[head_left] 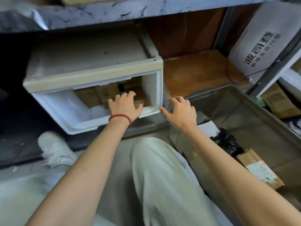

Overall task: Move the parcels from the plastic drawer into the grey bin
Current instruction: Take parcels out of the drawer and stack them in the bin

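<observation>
Left hand [124, 105] inside the plastic drawer [78, 123] — fingers spread, bent onto the cardboard parcels [91, 97]; right hand [180, 111] beside the drawer's corner — fingers spread, holding nothing.

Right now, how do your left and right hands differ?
The left hand wears a red bead bracelet; the right hand has a bare wrist. The left hand is inside the plastic drawer, over the parcels; the right hand hovers outside, fingers spread. Neither plainly holds anything.
</observation>
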The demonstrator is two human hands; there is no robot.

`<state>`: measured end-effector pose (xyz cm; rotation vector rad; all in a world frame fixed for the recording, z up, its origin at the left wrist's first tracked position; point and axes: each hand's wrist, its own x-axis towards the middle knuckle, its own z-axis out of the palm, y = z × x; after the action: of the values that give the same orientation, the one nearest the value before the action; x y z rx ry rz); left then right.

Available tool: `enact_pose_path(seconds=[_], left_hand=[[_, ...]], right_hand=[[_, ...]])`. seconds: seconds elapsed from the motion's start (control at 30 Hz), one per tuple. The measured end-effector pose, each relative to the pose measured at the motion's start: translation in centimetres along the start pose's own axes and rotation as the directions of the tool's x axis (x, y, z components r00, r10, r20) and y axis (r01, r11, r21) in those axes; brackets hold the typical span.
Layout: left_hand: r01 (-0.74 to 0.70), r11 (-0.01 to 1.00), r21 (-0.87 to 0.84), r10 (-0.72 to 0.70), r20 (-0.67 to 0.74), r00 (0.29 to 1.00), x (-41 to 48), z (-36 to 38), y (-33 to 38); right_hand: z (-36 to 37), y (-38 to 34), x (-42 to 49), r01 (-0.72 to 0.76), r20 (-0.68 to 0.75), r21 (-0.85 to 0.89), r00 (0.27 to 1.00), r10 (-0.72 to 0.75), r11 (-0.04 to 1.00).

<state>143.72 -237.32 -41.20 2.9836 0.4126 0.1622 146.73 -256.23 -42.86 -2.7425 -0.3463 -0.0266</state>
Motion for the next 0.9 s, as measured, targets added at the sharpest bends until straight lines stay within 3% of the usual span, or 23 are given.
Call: enact_pose_path(seconds=[0.3, 0.77, 0.9], left_hand=[[0.186, 0.982, -0.036, -0.180, 0.122, 0.976, -1.0, 3.3, -8.2], [0.184, 0.983, 0.000, -0.181, 0.182, 0.967, 7.2, 11.0, -10.7], [0.227, 0.972, -0.062, -0.210, 0.210, 0.955, 9.8, 12.6, -10.6]], right_hand=[[4.4, -4.8, 2.4, 0.090, 0.174, 0.058, 0.980, -0.099, 0.994], [12.6, -6.4, 12.5, 0.115, 0.324, -0.019, 0.940, -0.103, 0.993], [14.3, -5.9, 15.3, 0.080, 0.385, -0.028, 0.921, -0.063, 0.996]])
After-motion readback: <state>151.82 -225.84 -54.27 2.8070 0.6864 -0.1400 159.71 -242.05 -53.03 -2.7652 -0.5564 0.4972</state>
